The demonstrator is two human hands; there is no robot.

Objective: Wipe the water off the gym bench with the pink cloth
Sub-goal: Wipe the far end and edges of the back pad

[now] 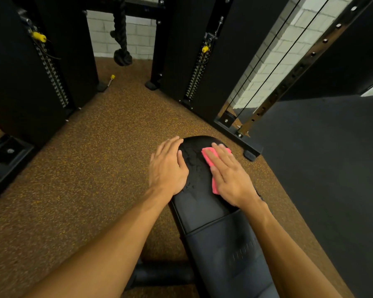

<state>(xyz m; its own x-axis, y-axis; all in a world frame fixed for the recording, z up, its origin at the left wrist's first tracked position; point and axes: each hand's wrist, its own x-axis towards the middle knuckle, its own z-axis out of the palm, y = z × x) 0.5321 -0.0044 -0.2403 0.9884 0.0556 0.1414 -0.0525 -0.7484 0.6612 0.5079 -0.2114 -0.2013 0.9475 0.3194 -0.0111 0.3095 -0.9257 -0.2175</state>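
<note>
**Wipe in hand at the bench's far end**

Speckled brown rubber floor (95, 168) surrounds the gym bench (202, 211). On the bench's left edge the left hand (167, 166) lies flat, fingers straight, holding nothing (a brace, probably). Water (193, 162) beads on the middle of the bench's far end. On its right side the right hand (228, 175) presses the pink cloth (207, 154) flat, fingers straight. The wipe looks barely begun. Next, I judge, comes a leftward sweep through the beads, stopping at the bench's rounded edge, with open floor left of it.

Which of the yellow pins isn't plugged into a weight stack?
The floor pin, lying loose between the machines; the left pin and right pin sit in stacks.
</note>
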